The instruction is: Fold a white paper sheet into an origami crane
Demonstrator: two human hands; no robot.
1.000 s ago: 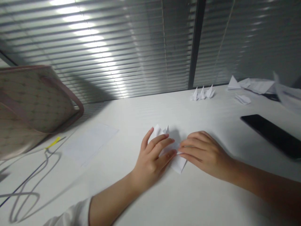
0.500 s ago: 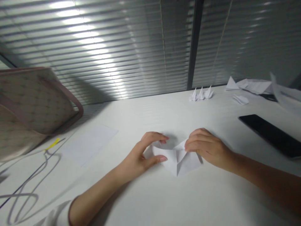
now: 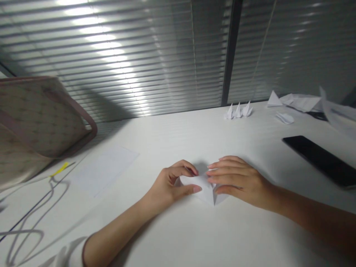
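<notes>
A partly folded piece of white paper [image 3: 205,189] lies on the white table, its point toward me. My left hand [image 3: 172,182] grips its left side, thumb on the near face and fingers behind. Over the paper's right part rests my right hand [image 3: 239,178], its fingers stretched out side by side and pointing left. The right fingers cover much of that side, so the folds beneath them are hidden.
Several cables [image 3: 52,193] and a patterned bag [image 3: 36,126] are at the left, near a flat paper sheet [image 3: 107,168]. Small folded paper figures [image 3: 238,111] stand at the back. A black phone [image 3: 319,159] and more folded papers [image 3: 300,102] are at the right.
My right hand has gone from pinching the paper's raised right flap to lying spread over it. The flap is lower, and the paper's near point has shifted slightly right.
</notes>
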